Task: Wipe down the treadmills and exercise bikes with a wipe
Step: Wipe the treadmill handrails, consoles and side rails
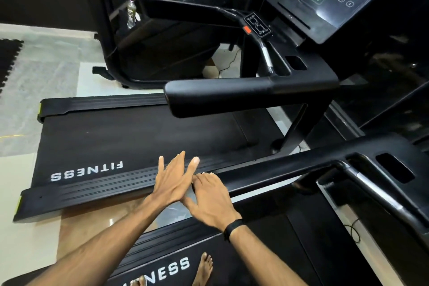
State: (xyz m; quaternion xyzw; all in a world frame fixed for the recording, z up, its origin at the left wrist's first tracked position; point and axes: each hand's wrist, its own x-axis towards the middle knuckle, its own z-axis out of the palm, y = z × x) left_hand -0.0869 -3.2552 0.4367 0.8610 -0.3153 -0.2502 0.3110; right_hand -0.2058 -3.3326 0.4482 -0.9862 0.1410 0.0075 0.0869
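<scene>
Head view: flat, empty left hand [173, 177] and curled right hand [210, 195] hover at lower centre, right nearer the black treadmill handrail [278, 167] running rightward; no wipe visible

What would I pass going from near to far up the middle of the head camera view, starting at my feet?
Bare foot on the near treadmill belt → the two hands, left hand and right hand → far treadmill belt → padded handrail → handlebar control pad → spray bottle.
</scene>
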